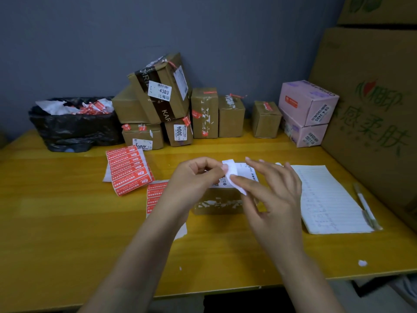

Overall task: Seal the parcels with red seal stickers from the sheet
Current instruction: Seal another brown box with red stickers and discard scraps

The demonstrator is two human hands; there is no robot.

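Note:
A small brown parcel [217,201] with a white label on top sits on the yellow table, partly hidden by my hands. My left hand [196,177] and my right hand [268,188] hover over it, both pinching a curled white strip of paper [233,175] between their fingertips. Which side of the strip faces me I cannot tell. One sheet of red seal stickers [129,169] lies to the left. A second sheet [155,195] shows beside my left wrist.
Several brown parcels [162,91] are stacked along the back wall, with two pink boxes [306,102] to their right. A black-bagged bin [72,125] of paper scraps stands back left. A lined notebook [327,199] and pen [366,206] lie right, beside large cartons [379,98].

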